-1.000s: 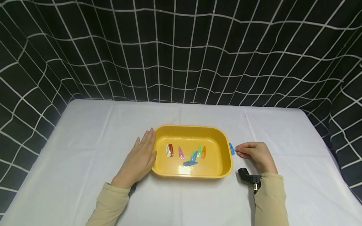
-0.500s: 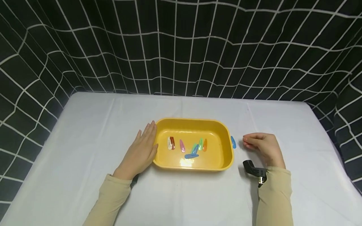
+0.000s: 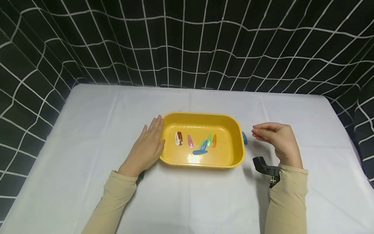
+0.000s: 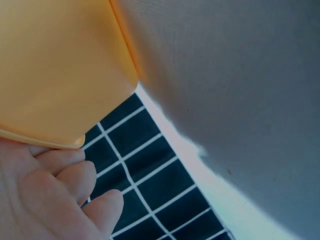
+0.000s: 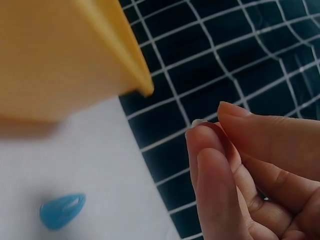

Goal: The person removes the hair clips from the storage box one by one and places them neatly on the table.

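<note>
My left hand [image 3: 144, 148] lies with straight fingers along the left wall of a yellow tray [image 3: 201, 163]; the left wrist view shows its fingers at the tray's rim. Several snap hair clips lie in the tray: a white clip [image 3: 177, 139], a dark red clip, a pink clip [image 3: 190, 141], blue and green clips, and an orange clip [image 3: 214, 141]. Outside the right wall, a blue hair clip [image 5: 62, 211] rests on the cloth. To its right my right hand [image 3: 277, 139] hovers with bent fingers, thumb and index finger slightly apart. I see nothing held between them.
A white cloth [image 3: 187, 201] covers the table. Dark fabric with a white grid [image 3: 187, 42] rises behind it and on both sides. A black wrist camera [image 3: 264, 167] sticks out from the right wrist.
My right hand has drawn away from the blue hair clip beside the tray and lifted a little. The left hand stays at the tray. The head view has tilted down slightly.
</note>
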`<state>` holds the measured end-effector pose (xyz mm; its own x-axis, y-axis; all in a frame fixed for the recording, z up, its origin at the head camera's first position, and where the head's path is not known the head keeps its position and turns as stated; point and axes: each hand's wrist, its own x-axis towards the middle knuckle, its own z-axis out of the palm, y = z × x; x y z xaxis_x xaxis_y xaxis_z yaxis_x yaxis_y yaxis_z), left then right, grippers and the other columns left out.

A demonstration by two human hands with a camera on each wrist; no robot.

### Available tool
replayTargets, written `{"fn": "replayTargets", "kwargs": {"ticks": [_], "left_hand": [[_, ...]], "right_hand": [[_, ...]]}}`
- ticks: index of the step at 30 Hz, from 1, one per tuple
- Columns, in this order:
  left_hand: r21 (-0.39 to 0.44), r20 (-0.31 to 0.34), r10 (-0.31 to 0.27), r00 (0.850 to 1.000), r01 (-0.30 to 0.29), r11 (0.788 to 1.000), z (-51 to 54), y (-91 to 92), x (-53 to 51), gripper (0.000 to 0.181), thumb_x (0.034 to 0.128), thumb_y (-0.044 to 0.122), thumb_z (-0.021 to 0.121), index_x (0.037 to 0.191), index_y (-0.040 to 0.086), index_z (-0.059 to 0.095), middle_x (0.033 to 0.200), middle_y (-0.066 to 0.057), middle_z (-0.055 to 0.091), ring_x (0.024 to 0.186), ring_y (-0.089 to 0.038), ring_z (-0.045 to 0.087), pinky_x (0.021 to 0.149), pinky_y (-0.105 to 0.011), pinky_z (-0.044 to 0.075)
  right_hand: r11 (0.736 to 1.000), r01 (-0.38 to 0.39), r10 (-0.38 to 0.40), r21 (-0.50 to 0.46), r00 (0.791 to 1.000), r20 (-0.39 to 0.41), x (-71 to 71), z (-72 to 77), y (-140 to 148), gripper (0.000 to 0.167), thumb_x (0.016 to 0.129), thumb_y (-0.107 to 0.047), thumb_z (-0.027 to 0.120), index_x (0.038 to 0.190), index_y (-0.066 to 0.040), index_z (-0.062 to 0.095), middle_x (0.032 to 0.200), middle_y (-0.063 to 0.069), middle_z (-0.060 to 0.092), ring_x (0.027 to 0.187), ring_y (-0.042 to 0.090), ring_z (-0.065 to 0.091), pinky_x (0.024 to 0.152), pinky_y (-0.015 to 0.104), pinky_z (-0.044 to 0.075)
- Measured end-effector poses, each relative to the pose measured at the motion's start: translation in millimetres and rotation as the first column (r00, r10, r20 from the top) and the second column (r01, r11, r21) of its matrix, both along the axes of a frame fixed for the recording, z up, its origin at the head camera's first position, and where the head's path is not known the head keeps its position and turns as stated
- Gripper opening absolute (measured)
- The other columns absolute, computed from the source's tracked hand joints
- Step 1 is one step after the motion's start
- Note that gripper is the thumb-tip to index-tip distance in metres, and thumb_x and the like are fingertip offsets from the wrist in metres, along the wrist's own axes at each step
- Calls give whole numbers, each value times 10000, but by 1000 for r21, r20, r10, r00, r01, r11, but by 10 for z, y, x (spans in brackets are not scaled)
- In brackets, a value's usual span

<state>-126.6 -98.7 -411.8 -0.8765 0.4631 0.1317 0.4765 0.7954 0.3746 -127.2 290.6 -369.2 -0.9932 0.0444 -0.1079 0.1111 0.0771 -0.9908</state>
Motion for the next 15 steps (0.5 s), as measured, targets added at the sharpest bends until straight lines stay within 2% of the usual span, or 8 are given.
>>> {"fn": "replayTargets", "kwargs": {"ticks": [6,15], "left_hand": [[8,-14,3,1000,-3,1000,14,3,-12,592,989,212,373,1469,-71,173,1556,-160,109,1431,-256,87,1146,-443,87],[0,11,7,1000,-7,1000,-13,-16,22,598,991,217,371,1473,-67,159,1559,-152,86,1433,-246,64,1148,-432,73]], "right_hand": [[999,-27,27,26,999,-30,34,119,-105,92,834,47,661,857,-4,734,779,18,710,695,116,695,668,249,550],[992,-84,85,99,996,-8,80,193,-310,72,836,16,674,882,24,729,798,2,714,727,108,691,687,237,550]]}}
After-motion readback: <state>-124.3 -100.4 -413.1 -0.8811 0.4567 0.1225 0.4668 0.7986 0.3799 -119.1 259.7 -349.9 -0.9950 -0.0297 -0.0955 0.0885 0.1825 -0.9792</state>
